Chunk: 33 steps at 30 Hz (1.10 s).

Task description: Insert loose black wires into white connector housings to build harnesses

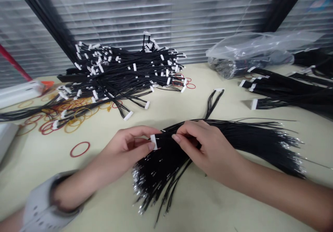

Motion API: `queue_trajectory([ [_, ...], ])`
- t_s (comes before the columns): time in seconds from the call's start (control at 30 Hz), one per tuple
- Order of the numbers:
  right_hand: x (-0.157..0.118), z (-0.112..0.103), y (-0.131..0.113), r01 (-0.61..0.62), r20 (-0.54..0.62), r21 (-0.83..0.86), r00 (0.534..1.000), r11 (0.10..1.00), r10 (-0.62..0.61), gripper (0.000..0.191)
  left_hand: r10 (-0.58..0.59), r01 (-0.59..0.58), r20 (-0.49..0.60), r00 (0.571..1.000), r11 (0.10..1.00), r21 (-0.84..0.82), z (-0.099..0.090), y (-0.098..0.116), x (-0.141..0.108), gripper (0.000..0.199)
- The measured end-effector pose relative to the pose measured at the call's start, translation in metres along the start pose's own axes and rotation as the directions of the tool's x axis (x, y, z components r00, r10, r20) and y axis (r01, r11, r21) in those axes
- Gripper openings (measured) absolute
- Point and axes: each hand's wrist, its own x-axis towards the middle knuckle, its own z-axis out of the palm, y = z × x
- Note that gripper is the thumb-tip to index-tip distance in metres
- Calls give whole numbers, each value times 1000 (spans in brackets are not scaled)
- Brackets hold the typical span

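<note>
Between the thumb and fingers of my left hand (130,147) is a white connector (154,142). Black wires run from it to the right, over a large bundle of loose black wires (249,138). My right hand (203,141) is closed in a pinch at these wires, a short way right of the connector. What exactly lies between its fingertips is partly hidden. Shiny metal terminals (139,183) show at the bundle's near-left end, and more at its right end. A second white connector (219,90) on black wires sticks out behind the bundle.
A heap of black cables with white connectors (135,67) lies at the back left. Yellow and red rubber bands (78,114) are scattered beside it. One red band (79,149) lies alone nearer me. At the back right are a clear plastic bag (249,55) and finished-looking cables (283,93).
</note>
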Motion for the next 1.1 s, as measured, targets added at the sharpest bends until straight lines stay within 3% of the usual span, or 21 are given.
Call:
queue_trajectory([
  [0.27, -1, -2, -3, 58, 46, 13, 997, 998, -58, 14, -24, 24, -4, 1000, 999, -39, 0, -1, 1, 20],
  [0.87, -1, 0, 0, 37, 63, -8, 997, 999, -36, 14, -52, 54, 45, 998, 997, -50, -1, -2, 0, 19],
  [1.1, -1, 0, 0, 97, 36, -8, 995, 995, -97, 13, -37, 59, 118, 992, 980, -192, 0, -2, -2, 22],
])
